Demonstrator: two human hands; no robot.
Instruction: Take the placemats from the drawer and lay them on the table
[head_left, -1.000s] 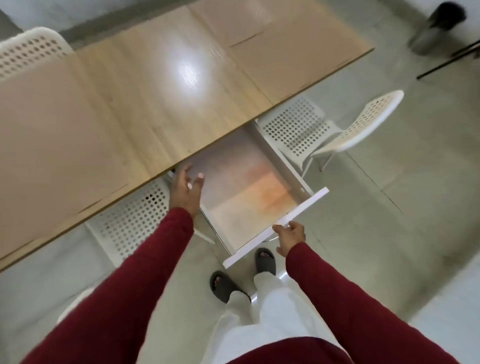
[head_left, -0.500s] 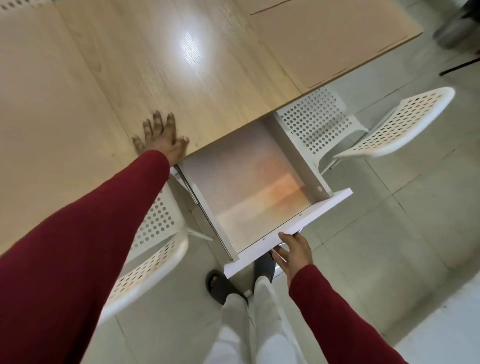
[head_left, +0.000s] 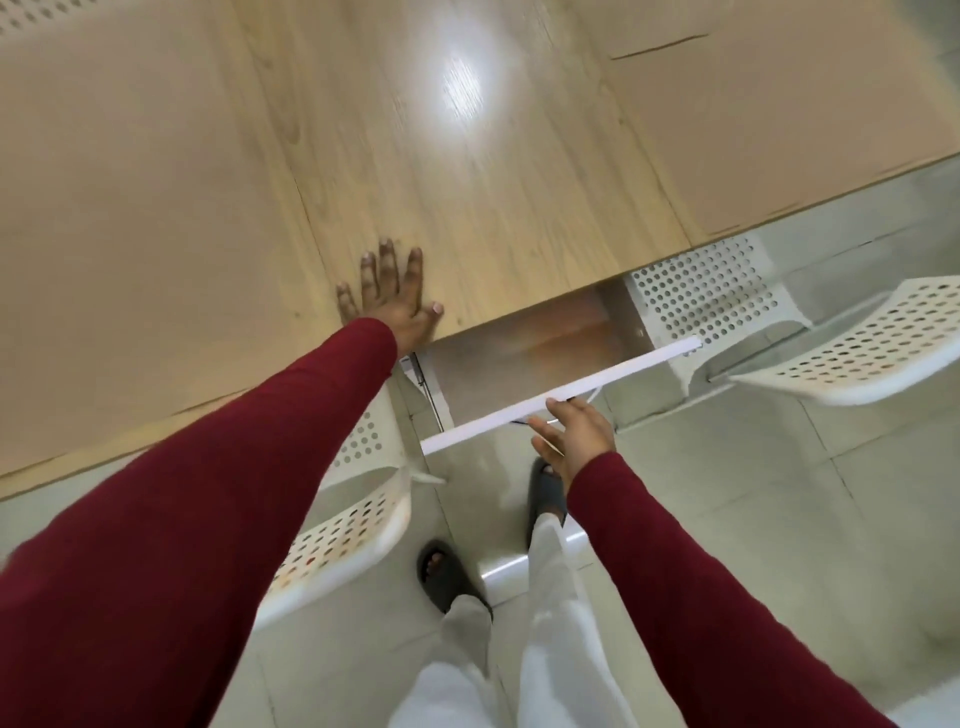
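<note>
The table (head_left: 493, 171) already carries placemats (head_left: 130, 218) at 9 and 2 o'clock. The drawer (head_left: 519, 358) at 4 o'clock looks empty. Your left hand (head_left: 392, 296) lies flat, open; right hand (head_left: 574, 431), fingers loose, meets the drawer front (head_left: 561, 392). Next, push it shut squarely.

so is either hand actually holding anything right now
No. The left hand lies flat on the table; the right hand touches the drawer front with open fingers.

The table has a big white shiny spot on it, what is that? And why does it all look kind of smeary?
In the head view, the white spot is glare from a light reflecting off the glossy table; the smeariness is motion blur, clearest on the drawer front and the right hand.
</note>
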